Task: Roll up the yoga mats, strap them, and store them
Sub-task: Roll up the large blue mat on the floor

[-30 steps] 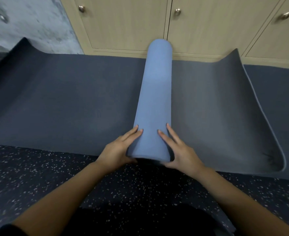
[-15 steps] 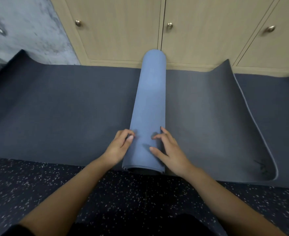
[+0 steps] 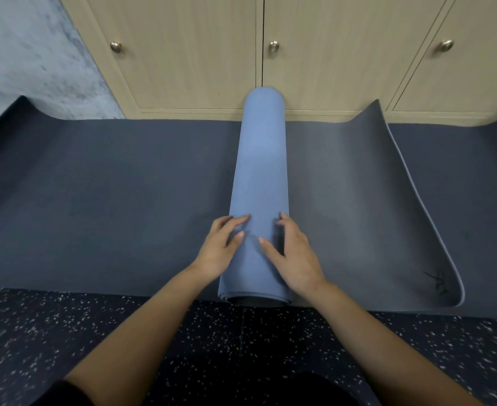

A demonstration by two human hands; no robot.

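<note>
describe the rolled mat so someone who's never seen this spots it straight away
Below the pale cabinet doors at the back, a dark grey mat lies spread on the floor. Across it, from doors towards viewer, lies the rolled mat, left hand and right hand on its near end. It alone is light blue and tube-shaped.

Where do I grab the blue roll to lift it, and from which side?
Take the blue roll at mid-length, from above, palms wrapping both curved flanks. It lies flat, pointing away toward the cabinet; left hand and right hand sit at its near end, likely off balance.
</note>
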